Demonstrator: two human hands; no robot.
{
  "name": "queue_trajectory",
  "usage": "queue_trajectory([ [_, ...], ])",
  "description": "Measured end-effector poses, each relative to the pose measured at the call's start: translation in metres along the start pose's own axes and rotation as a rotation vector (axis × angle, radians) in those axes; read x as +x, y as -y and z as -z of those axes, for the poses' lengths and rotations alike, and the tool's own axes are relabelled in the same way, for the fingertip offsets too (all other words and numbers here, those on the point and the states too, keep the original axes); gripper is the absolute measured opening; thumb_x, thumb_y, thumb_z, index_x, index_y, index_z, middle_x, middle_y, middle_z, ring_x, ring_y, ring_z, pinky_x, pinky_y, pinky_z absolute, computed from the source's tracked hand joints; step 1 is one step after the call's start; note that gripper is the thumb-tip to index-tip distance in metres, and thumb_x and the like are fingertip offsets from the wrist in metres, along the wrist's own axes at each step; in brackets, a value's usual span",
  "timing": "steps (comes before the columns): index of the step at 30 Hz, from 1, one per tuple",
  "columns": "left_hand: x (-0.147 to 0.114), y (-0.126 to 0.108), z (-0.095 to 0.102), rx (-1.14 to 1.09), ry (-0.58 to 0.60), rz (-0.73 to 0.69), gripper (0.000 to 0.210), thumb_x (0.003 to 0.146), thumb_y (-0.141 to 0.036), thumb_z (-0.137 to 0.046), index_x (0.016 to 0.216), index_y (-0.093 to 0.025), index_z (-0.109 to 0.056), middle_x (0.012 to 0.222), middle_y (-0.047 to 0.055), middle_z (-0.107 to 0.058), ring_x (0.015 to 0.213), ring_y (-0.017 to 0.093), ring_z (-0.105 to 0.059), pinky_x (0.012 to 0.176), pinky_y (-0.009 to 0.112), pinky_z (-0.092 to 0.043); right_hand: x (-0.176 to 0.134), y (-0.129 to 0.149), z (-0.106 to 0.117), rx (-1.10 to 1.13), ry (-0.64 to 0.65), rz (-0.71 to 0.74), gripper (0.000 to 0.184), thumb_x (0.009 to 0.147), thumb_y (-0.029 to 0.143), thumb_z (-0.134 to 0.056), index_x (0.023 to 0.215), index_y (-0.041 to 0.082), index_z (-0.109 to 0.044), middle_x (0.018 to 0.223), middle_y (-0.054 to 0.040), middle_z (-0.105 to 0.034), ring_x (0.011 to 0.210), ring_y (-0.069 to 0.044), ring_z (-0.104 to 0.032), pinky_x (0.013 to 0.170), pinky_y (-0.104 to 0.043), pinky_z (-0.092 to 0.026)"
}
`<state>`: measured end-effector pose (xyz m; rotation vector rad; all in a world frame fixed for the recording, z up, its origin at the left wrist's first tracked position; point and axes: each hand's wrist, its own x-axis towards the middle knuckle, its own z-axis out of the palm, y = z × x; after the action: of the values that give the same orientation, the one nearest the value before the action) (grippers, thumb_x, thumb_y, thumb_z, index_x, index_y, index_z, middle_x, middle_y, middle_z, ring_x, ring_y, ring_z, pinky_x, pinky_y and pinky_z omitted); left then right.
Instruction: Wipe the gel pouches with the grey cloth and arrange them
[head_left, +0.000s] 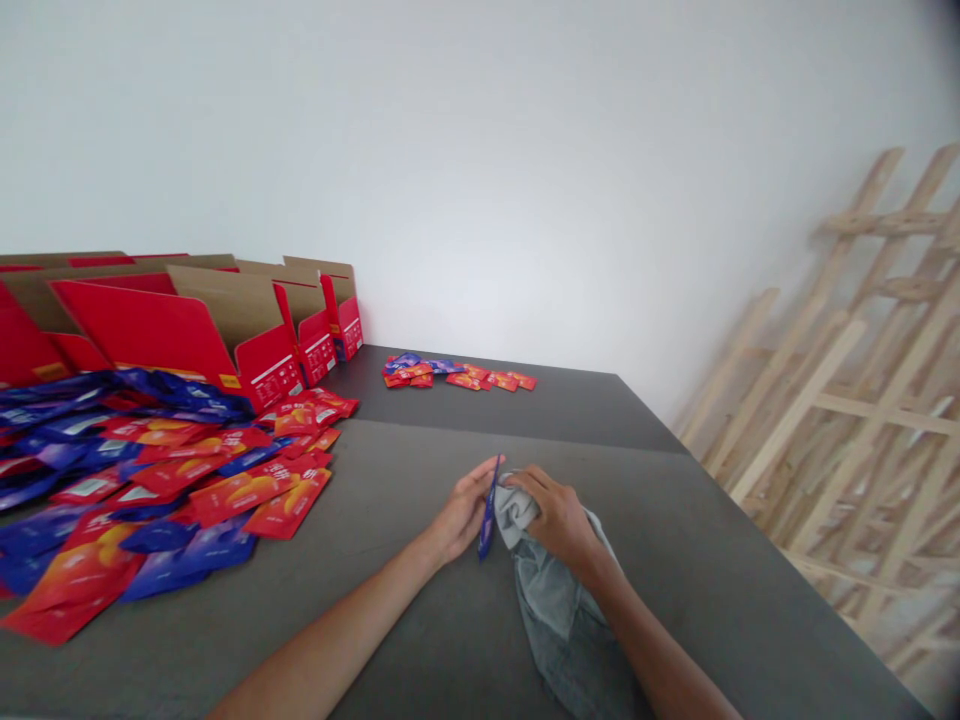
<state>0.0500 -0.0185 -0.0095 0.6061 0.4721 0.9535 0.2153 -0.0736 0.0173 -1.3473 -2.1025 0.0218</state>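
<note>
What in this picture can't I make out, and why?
In the head view:
Packet in the left hand: its printed faces, turned nearly edge-on.
Cloth: the part covered by the right hand.
Boxes: their bottoms inside, hidden by the walls; the small print, too small to read; the leftmost, cut off by the left edge.
Pile: lower packets, covered by upper ones.

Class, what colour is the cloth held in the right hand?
The cloth is grey, seen best in the head view.
</note>
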Motion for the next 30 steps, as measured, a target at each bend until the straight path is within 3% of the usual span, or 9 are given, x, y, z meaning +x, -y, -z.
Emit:
queue_trajectory([
  [5,0.000,0.005,0.001,0.093,0.003,-0.008,0.037,0.076,-0.018,-0.078,0.112,-0.011,-0.073,0.084,0.007,-0.074,0.072,0.015,-0.067,0.070,0.021,-0.050,0.000,0.000,-0.006,0.006,-0.011,-0.025,0.057,0.070,-0.006,-0.049,0.115,0.025,-0.065,0.108,-0.0034,-0.068,0.096,-0.019,-0.068,0.077,-0.024,-0.053],
  [10,-0.004,0.014,0.002,0.318,0.127,-0.190,0.023,0.090,-0.035,-0.066,0.094,-0.015,-0.076,0.085,0.008,-0.072,0.091,0.022,-0.062,0.085,0.025,-0.046,-0.001,0.004,-0.013,-0.008,0.006,-0.057,0.055,0.072,-0.004,-0.051,0.116,0.025,-0.065,0.108,-0.0037,-0.067,0.092,-0.019,-0.068,0.076,-0.025,-0.053],
  [13,-0.005,0.017,0.002,0.425,0.161,-0.274,0.022,0.087,-0.035,-0.070,0.097,-0.016,-0.076,0.092,0.007,-0.070,0.095,0.021,-0.059,0.089,0.024,-0.042,-0.001,0.006,-0.010,0.038,-0.007,-0.072,0.042,0.080,0.001,-0.053,0.112,0.026,-0.065,0.101,-0.0030,-0.067,0.086,-0.018,-0.067,0.074,-0.024,-0.051],
  [15,-0.005,0.017,0.003,0.472,0.206,-0.248,0.034,0.082,-0.039,-0.076,0.106,-0.016,-0.074,0.091,0.006,-0.068,0.085,0.020,-0.058,0.081,0.025,-0.042,-0.001,0.003,-0.005,0.061,-0.066,-0.096,0.036,0.084,0.005,-0.053,0.111,0.026,-0.065,0.099,-0.0032,-0.066,0.085,-0.018,-0.067,0.073,-0.024,-0.051],
  [17,-0.004,0.017,0.006,0.528,0.259,-0.188,0.046,0.076,-0.045,-0.080,0.108,-0.014,-0.073,0.076,0.003,-0.063,0.067,0.015,-0.051,0.066,0.024,-0.039,0.000,-0.002,0.001,0.057,-0.169,-0.140,0.031,0.084,0.009,-0.054,0.109,0.025,-0.065,0.098,-0.0040,-0.067,0.086,-0.019,-0.066,0.075,-0.026,-0.051],
  [20,-0.004,0.014,0.009,0.629,0.349,-0.097,0.042,0.072,-0.050,-0.082,0.086,-0.011,-0.075,0.060,-0.001,-0.051,0.054,0.010,-0.039,0.055,0.024,-0.029,0.000,-0.014,0.008,0.034,-0.318,-0.217,0.030,0.080,0.012,-0.055,0.107,0.023,-0.065,0.101,-0.0056,-0.068,0.088,-0.022,-0.065,0.078,-0.030,-0.051],
  [23,-0.005,0.011,0.010,0.703,0.415,-0.053,0.037,0.074,-0.045,-0.082,0.065,-0.011,-0.070,0.064,0.002,-0.054,0.058,0.010,-0.043,0.053,0.023,-0.030,0.001,-0.023,0.011,0.012,-0.408,-0.263,0.030,0.079,0.014,-0.053,0.104,0.021,-0.065,0.101,-0.0067,-0.069,0.090,-0.023,-0.065,0.081,-0.034,-0.051],
  [26,-0.005,0.012,0.010,0.569,0.374,0.043,0.036,0.077,-0.045,-0.080,0.078,-0.010,-0.073,0.073,0.005,-0.064,0.061,0.011,-0.054,0.058,0.021,-0.039,0.002,-0.029,0.011,0.004,-0.465,-0.276,0.027,0.081,0.016,-0.051,0.103,0.021,-0.065,0.100,-0.0075,-0.070,0.091,-0.024,-0.065,0.083,-0.036,-0.050],
  [30,0.000,0.010,0.011,0.143,0.146,0.117,0.042,0.084,-0.050,-0.072,0.099,-0.011,-0.068,0.082,0.008,-0.069,0.069,0.017,-0.067,0.075,0.033,-0.054,0.003,-0.031,0.012,0.002,-0.535,-0.283,0.023,0.084,0.017,-0.050,0.102,0.021,-0.064,0.098,-0.0077,-0.069,0.091,-0.024,-0.064,0.083,-0.037,-0.051],
])
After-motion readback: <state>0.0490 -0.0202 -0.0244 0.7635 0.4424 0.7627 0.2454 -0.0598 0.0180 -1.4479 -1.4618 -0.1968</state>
